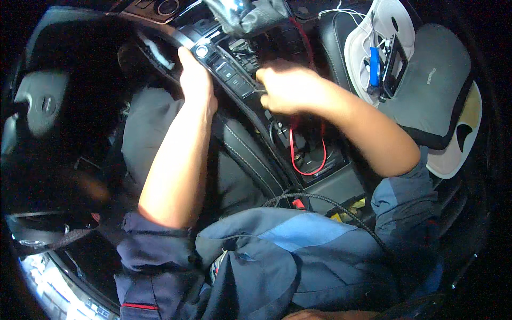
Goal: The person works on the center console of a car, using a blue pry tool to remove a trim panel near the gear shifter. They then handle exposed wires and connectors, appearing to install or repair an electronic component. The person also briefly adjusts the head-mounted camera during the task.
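Note:
I sit in a car's driver seat. My left hand grips the edge of a black console trim panel with buttons and a round knob, which is lifted off the centre console. My right hand is closed low on the opened console beside the panel, its fingers on something small and dark that I cannot make out. A red wire runs down from under my right hand into the open console cavity. The loose gear-shift boot hangs above both hands.
The steering wheel is at the left. On the passenger seat lie a grey cushion and a white tray holding a blue tool and a black unit. A black cable crosses my blue jacket.

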A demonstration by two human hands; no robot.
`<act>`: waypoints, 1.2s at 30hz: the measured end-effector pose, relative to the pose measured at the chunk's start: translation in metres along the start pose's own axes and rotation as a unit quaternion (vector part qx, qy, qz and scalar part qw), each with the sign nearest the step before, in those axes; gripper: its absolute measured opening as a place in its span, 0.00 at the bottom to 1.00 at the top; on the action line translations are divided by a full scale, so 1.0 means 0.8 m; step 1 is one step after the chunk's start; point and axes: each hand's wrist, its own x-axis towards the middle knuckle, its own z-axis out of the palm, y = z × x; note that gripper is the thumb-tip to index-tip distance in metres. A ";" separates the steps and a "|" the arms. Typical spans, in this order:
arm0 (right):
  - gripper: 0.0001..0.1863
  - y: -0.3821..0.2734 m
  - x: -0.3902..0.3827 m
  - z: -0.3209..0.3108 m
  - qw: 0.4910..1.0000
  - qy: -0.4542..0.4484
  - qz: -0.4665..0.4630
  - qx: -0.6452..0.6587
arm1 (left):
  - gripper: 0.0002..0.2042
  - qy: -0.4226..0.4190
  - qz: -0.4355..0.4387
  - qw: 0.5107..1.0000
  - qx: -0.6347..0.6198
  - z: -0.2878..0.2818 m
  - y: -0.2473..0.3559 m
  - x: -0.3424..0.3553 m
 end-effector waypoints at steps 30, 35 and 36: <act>0.25 0.074 0.009 0.016 0.910 0.291 -0.236 -0.181 | 0.30 -0.325 0.538 0.424 0.652 0.025 -0.016 -0.075; 0.27 0.084 0.018 0.006 0.909 0.249 -0.269 -0.197 | 0.35 -0.355 0.496 0.376 0.698 0.031 -0.007 -0.072; 0.26 0.085 0.019 0.006 0.898 0.267 -0.288 -0.197 | 0.35 -0.359 0.498 0.378 0.693 0.031 -0.006 -0.071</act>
